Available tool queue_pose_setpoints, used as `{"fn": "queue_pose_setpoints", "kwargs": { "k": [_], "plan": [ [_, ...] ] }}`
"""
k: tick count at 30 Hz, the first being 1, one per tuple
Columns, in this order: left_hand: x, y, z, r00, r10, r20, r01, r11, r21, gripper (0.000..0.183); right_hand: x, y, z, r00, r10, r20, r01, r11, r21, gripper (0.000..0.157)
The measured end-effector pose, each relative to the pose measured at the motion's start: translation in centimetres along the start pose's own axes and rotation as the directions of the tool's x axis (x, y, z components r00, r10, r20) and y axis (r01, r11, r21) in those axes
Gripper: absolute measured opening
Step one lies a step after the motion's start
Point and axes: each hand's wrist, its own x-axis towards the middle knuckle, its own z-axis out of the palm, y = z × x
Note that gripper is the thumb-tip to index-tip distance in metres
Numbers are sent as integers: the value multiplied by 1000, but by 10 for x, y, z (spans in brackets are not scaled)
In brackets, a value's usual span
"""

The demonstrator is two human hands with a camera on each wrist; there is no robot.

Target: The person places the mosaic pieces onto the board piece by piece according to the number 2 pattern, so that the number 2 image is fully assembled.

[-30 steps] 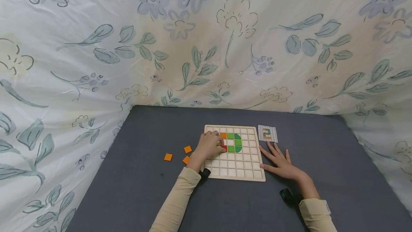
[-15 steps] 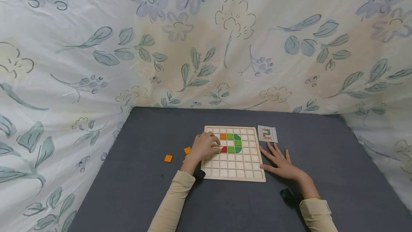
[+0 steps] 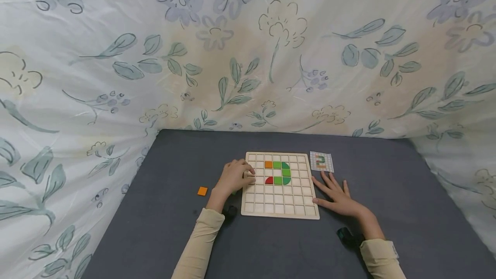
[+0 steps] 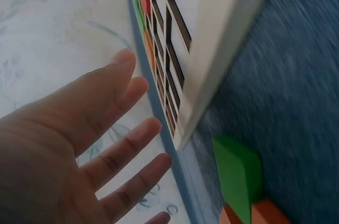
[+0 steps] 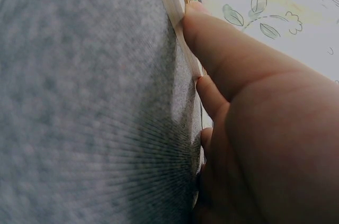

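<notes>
Left hand (image 3: 232,176) at about 9–10 o'clock of the gridded wooden board (image 3: 280,198) (12 = far side): empty, released, fingers extended and thumb apart; fingertips overlap the board's edge in the head view, contact uncertain. Right hand (image 3: 338,197) at 3–4 o'clock: palm down, fingers spread, grasping nothing, thumb touching the board's side.

Board lies flat on the dark desk (image 3: 279,249). Coloured tiles seated just toward 12 from its centre: orange square (image 3: 269,165), green square (image 3: 277,165), dark-green rounded corner (image 3: 285,165) along the far row; another green square (image 3: 286,172) below the corner; near row, right to left, rounded green, square green, rounded red (image 3: 269,180).

Loose orange tile (image 3: 202,191) at 9 o'clock, well apart from the board. Green piece (image 4: 235,176) beside orange ones (image 4: 269,213) near the left wrist. Small pattern card (image 3: 321,161) at 2 o'clock, just beyond the right fingertips. Floral cloth (image 3: 248,55) hangs at 12.
</notes>
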Motion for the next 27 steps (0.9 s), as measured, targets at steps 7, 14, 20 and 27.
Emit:
{"fn": "queue_pose_setpoints", "kwargs": {
  "k": [7,14,20,27],
  "plan": [
    [-9,-11,-8,1000,15,10,-15,1000,-10,17,0,0,0,1000,8,-1,-8,1000,-4,71],
    [-17,-22,-11,1000,7,15,-7,999,32,19,0,0,0,1000,-8,-1,8,1000,-2,71],
    [-26,-29,-16,1000,-7,15,7,999,40,19,0,0,0,1000,-6,-3,6,1000,1,71],
    [-31,-34,-19,999,-27,25,25,997,77,22,0,-1,0,1000,3,-2,-3,1000,2,71]
  ]
}}
